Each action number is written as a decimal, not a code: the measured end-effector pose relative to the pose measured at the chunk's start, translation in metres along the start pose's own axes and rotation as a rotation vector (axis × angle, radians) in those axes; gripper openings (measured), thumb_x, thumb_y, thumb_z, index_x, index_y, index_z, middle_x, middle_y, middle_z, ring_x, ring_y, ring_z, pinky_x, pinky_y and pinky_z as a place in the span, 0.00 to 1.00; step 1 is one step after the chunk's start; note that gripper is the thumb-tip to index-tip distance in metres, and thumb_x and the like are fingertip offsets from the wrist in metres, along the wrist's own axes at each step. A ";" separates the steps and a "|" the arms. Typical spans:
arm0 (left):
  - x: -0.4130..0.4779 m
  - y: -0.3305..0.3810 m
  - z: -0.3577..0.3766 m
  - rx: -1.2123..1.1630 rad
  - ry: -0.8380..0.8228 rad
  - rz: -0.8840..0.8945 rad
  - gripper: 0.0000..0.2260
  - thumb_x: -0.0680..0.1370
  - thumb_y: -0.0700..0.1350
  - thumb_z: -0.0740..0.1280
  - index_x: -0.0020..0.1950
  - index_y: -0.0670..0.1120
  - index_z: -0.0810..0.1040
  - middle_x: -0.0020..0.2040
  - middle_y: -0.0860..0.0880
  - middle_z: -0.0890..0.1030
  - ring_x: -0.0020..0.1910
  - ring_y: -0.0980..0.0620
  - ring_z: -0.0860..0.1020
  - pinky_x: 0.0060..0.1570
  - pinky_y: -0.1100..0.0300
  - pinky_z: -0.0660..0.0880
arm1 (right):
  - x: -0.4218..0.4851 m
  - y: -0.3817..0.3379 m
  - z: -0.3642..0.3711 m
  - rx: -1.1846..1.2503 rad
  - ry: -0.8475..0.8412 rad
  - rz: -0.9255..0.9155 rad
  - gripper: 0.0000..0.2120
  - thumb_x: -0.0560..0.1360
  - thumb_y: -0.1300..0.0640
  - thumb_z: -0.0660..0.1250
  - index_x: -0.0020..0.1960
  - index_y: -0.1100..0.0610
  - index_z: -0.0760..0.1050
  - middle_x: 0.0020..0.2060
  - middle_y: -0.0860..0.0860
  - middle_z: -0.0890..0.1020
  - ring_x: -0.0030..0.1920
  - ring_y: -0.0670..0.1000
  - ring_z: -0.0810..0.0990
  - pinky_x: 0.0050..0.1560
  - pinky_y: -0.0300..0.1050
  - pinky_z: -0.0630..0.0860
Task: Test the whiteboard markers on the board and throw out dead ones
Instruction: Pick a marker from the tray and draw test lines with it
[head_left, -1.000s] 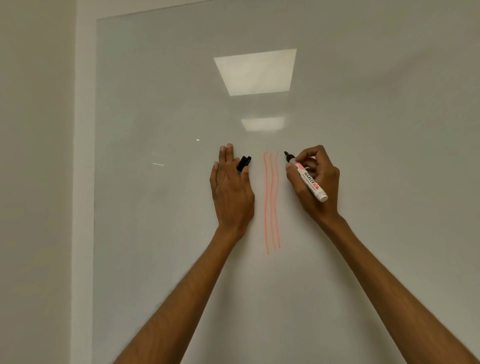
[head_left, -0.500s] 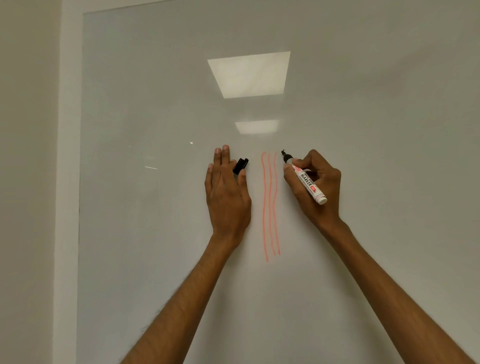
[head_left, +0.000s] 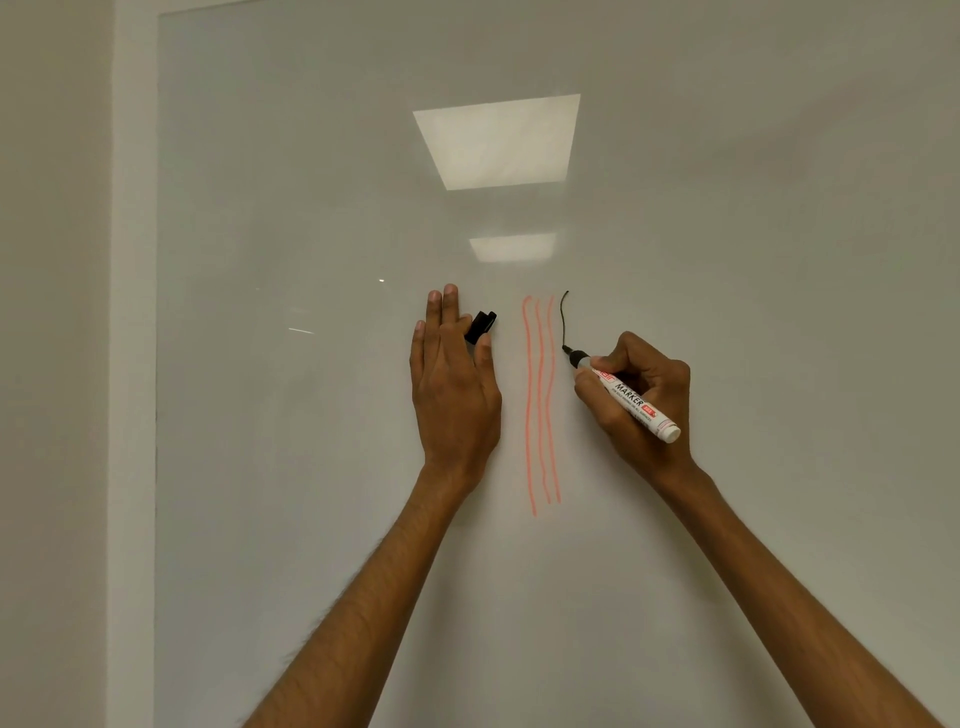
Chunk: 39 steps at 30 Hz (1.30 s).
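1. The left hand lies flat on the glossy white whiteboard, fingers pinching a small black plastic cap.
2. 3 wavy orange lines stand between the hands.
3. A fresh short black stroke, absent 1 second ago, suggests a live pen.
4. The right hand grips the white-barrelled marker, labelled "MARKER", tip on the board.

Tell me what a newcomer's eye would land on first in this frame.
Probably the three wavy orange lines down the middle of the whiteboard, with a short black stroke just right of them. The right hand holds a white marker with its tip at that stroke's lower end. The left hand lies flat on the board, pinching a black cap.
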<state>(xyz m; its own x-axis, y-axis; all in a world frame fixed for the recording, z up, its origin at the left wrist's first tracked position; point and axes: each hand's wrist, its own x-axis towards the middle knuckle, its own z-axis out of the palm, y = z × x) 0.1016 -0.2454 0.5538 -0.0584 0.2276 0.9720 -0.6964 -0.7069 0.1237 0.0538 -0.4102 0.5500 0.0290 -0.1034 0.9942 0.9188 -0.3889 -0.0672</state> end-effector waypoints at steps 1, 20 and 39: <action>0.000 0.000 0.000 -0.003 0.002 0.002 0.23 0.85 0.44 0.58 0.79 0.40 0.59 0.78 0.45 0.63 0.78 0.55 0.56 0.78 0.62 0.49 | -0.003 0.001 -0.001 0.000 -0.006 0.000 0.14 0.70 0.66 0.69 0.32 0.67 0.66 0.24 0.57 0.69 0.23 0.48 0.66 0.27 0.36 0.64; -0.043 -0.007 -0.012 -0.018 -0.011 0.045 0.27 0.85 0.41 0.58 0.77 0.54 0.46 0.78 0.46 0.62 0.79 0.50 0.59 0.78 0.56 0.54 | -0.023 0.009 -0.011 0.018 -0.174 -0.016 0.14 0.68 0.58 0.66 0.32 0.49 0.62 0.25 0.47 0.68 0.24 0.46 0.65 0.25 0.38 0.64; -0.046 -0.006 -0.016 -0.038 -0.042 0.020 0.20 0.84 0.41 0.58 0.74 0.51 0.58 0.78 0.44 0.64 0.79 0.49 0.58 0.78 0.53 0.54 | -0.071 0.008 -0.030 -0.006 -0.377 0.110 0.13 0.67 0.57 0.64 0.31 0.50 0.60 0.24 0.43 0.65 0.24 0.43 0.63 0.26 0.38 0.60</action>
<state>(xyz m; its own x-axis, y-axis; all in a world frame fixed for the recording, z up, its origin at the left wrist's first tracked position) 0.0973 -0.2409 0.5053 -0.0433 0.1845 0.9819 -0.7223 -0.6847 0.0968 0.0469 -0.4338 0.4765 0.2707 0.1984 0.9420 0.8999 -0.3997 -0.1744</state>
